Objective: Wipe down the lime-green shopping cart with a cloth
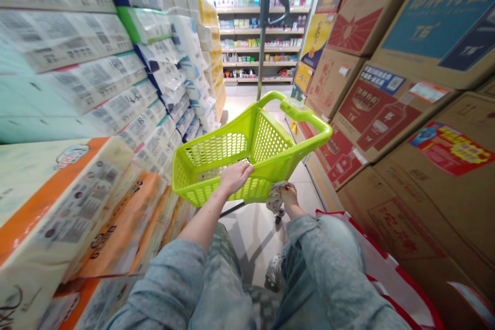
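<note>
A lime-green shopping cart (216,145) with a perforated basket stands in front of me, its handle (313,124) toward the right. My left hand (235,178) is closed over the near rim of the basket. Lower down, my right hand (290,197) pinches a crumpled, pale patterned cloth (275,197) against the cart's outer side, below the handle end. Parts of the right fingers are hidden by the hand itself. I see no goods inside the basket.
Wrapped tissue packs (88,206) are stacked close on my left. Cardboard cartons (410,113) line the right, with a red-edged white bag (386,268) below. An upright grey pole (262,41) stands beyond the cart, before stocked shelves (259,31).
</note>
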Action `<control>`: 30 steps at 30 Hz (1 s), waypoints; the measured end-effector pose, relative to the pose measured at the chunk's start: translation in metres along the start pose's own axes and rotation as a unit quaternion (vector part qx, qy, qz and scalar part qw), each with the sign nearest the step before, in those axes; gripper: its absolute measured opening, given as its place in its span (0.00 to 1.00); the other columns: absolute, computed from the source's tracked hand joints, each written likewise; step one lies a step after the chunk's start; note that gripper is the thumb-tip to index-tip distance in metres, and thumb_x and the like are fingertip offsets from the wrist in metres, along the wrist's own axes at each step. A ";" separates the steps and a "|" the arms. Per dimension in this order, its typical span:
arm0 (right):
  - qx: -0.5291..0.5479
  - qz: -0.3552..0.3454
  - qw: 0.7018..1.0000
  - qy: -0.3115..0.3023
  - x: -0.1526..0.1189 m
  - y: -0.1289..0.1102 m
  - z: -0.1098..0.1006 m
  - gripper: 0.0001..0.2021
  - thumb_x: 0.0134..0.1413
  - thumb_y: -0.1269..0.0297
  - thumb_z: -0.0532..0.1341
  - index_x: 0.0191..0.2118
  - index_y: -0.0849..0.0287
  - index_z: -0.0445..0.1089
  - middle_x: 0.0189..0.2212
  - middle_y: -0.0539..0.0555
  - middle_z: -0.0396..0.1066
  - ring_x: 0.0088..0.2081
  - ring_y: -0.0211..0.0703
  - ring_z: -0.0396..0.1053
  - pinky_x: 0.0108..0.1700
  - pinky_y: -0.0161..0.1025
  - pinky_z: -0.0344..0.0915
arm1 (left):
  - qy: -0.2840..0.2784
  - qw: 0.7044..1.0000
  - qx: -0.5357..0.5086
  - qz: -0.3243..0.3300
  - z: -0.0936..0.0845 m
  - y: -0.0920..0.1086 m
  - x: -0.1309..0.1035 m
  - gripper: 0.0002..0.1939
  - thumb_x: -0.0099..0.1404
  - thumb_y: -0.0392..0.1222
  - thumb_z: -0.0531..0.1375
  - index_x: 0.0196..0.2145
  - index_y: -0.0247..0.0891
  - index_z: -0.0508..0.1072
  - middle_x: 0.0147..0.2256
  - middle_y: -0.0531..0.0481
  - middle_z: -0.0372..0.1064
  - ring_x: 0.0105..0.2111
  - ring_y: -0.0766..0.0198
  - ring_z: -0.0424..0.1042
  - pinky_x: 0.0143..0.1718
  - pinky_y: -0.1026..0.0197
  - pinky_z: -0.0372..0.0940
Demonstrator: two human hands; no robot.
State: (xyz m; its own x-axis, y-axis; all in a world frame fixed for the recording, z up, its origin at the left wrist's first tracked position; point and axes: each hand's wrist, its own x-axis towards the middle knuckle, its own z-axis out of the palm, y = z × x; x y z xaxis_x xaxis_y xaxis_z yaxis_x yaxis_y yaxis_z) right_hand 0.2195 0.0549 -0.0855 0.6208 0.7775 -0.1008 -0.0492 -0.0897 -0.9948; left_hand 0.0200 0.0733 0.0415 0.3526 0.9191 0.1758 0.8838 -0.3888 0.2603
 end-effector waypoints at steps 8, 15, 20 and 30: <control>0.046 -0.113 0.989 0.081 0.029 -0.062 -0.018 0.16 0.47 0.53 0.58 0.38 0.58 0.62 0.31 0.51 0.69 0.31 0.38 0.67 0.32 0.35 0.65 | -0.007 1.000 0.011 0.001 0.000 0.003 0.002 0.27 0.70 0.56 0.38 0.38 0.44 0.73 0.39 0.52 0.72 0.40 0.64 0.69 0.32 0.64 0.57; -0.072 -0.376 0.923 0.030 -0.002 -0.144 -0.023 0.14 0.60 0.55 0.52 0.45 0.58 0.62 0.41 0.58 0.67 0.41 0.43 0.67 0.41 0.41 0.65 | -0.005 1.000 0.002 -0.005 0.000 0.002 0.001 0.26 0.70 0.55 0.38 0.37 0.43 0.72 0.38 0.52 0.72 0.40 0.64 0.70 0.31 0.64 0.57; -0.310 -0.491 0.814 -0.014 -0.007 -0.142 -0.010 0.12 0.62 0.65 0.50 0.46 0.58 0.67 0.46 0.59 0.69 0.53 0.48 0.60 0.54 0.49 0.53 | -0.003 1.000 0.004 0.004 -0.001 0.003 -0.003 0.23 0.70 0.51 0.40 0.36 0.43 0.72 0.39 0.52 0.72 0.40 0.64 0.69 0.33 0.64 0.58; -0.443 -0.574 0.674 -0.142 -0.038 -0.113 0.025 0.14 0.64 0.68 0.48 0.51 0.59 0.65 0.45 0.58 0.70 0.49 0.48 0.62 0.48 0.42 0.54 | 0.007 0.999 0.029 0.018 0.000 -0.002 -0.006 0.19 0.69 0.50 0.43 0.36 0.42 0.71 0.38 0.50 0.72 0.39 0.63 0.70 0.33 0.64 0.57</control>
State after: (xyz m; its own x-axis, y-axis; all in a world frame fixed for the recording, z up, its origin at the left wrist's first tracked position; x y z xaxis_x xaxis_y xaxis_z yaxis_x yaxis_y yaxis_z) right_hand 0.1823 0.0510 0.0300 -0.3284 0.7280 0.6018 0.9008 0.4330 -0.0322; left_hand 0.0167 0.0687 0.0397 0.3806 0.9033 0.1981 0.8869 -0.4172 0.1982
